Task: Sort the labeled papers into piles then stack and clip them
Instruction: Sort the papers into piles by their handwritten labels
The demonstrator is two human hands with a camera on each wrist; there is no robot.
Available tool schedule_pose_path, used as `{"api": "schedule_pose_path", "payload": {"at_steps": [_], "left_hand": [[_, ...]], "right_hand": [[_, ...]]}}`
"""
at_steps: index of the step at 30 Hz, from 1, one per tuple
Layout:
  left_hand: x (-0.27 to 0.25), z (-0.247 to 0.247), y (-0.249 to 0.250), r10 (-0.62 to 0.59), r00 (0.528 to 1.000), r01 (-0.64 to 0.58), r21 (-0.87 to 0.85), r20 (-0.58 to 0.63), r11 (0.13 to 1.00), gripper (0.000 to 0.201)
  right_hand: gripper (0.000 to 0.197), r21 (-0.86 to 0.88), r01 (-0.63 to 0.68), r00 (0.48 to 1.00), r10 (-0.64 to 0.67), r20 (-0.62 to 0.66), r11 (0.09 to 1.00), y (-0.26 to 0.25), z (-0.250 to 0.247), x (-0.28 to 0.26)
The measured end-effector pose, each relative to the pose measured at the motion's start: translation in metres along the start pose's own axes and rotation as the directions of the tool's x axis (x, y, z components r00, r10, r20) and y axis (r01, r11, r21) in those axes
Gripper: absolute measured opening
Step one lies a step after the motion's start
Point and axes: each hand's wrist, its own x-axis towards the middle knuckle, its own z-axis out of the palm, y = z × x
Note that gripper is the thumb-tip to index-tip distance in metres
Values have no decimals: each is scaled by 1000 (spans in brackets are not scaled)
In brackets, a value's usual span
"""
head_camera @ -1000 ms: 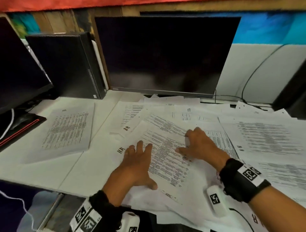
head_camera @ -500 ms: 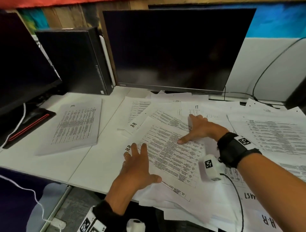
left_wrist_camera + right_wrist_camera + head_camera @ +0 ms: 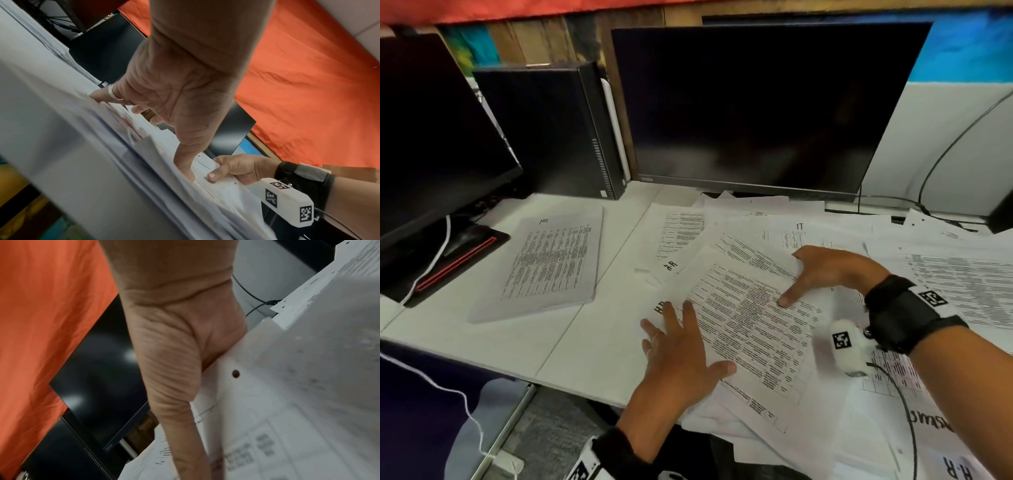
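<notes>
From the head camera I saw my left hand (image 3: 681,356) lying flat, fingers spread, on the near left part of a printed sheet marked H.R (image 3: 743,329). My right hand (image 3: 828,270) pinched that sheet's far right edge, thumb on top, fingers beneath. More loose papers (image 3: 945,284) covered the white desk (image 3: 592,346) around and to the right of both hands; a separate pile (image 3: 548,263) lay well left of my left hand.

My left wrist camera showed the left hand (image 3: 180,100) pressing paper with straight fingers.

My right wrist camera showed the sheet's edge (image 3: 236,369) tucked into the right hand (image 3: 174,363).
</notes>
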Motion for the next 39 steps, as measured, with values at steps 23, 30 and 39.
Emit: {"api": "schedule_pose_path", "payload": {"at_steps": [23,30,39], "left_hand": [[-11,6,53,221,920,-387,-663,-323,641,58],[12,-42,76,239,858,-496,-615,-454,613,60],[12,-39,107,329,853,-521,-639,-404,565,42]], "right_hand": [[45,351,457,793,-195,-578,817,24,40,-109],[82,351,493,710,-135,-691,796,22,22,-129],[32,315,607,553,-103,-827,730,19,31,-152]]}}
